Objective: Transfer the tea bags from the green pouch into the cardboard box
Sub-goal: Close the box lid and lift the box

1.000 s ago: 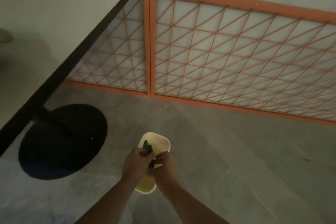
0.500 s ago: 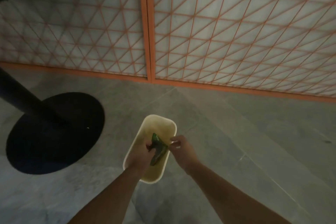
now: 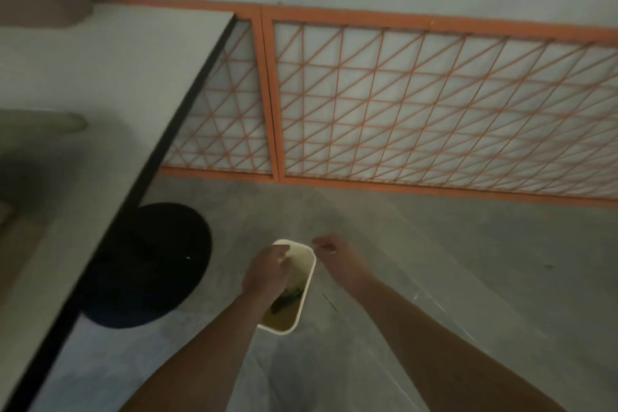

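- Grey floor [image 3: 434, 261] carries a cream bin [image 3: 309, 281]; your table [image 3: 100, 110] is at left.
- Left hand [image 3: 266, 278] hovers over it, fingers loosely curled, holding nothing.
- Green pouch [image 3: 287, 300] lies inside, below those fingers, long axis diagonal.
- Right hand [image 3: 337, 261] is beside the rim, relaxed and empty, but farther away.

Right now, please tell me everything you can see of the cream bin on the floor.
The cream bin is a small rounded-rectangle container, seemingly plastic, with a pale rim and a yellowish inside. It stands upright and open on the grey floor, beside the black round table base. A crumpled green pouch lies inside. The left hand hangs over its left rim, hiding part of it; whether they touch is unclear. The right hand is apart, to its right.
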`<action>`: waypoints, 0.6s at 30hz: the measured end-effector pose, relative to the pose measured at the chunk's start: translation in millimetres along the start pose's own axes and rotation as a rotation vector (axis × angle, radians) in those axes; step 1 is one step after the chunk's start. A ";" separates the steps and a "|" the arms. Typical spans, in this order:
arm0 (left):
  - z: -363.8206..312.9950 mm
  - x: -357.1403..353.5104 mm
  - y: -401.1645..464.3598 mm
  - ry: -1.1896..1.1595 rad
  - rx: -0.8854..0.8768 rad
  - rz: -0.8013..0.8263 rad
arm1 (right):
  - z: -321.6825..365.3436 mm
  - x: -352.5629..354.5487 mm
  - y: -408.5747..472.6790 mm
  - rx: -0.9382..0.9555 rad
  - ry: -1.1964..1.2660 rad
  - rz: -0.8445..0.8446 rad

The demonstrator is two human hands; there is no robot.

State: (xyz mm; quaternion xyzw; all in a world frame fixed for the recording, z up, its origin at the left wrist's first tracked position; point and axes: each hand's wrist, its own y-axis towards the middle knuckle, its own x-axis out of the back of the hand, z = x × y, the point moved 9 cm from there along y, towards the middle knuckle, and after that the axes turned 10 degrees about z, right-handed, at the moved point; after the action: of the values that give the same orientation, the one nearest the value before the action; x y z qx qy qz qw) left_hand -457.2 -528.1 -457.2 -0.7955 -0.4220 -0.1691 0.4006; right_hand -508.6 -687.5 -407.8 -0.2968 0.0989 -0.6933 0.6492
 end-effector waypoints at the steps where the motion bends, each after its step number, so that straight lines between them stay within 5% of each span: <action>1: -11.5 10.0 -12.6 -0.030 -0.006 0.008 | 15.8 6.9 -14.2 0.004 -0.009 0.005; 12: -146.8 177.7 -191.5 -0.174 -0.124 -0.009 | 217.5 58.9 -175.5 0.058 -0.087 0.118; 18: -131.6 269.3 -263.6 -0.297 -0.111 -0.270 | 259.9 16.8 -191.2 0.034 -0.074 0.195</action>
State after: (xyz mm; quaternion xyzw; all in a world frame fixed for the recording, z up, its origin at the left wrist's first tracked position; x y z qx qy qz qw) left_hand -502.8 -401.3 -81.4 -0.7687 -0.5693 -0.1250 0.2634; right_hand -528.9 -612.7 -94.2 -0.2999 0.0915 -0.6170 0.7218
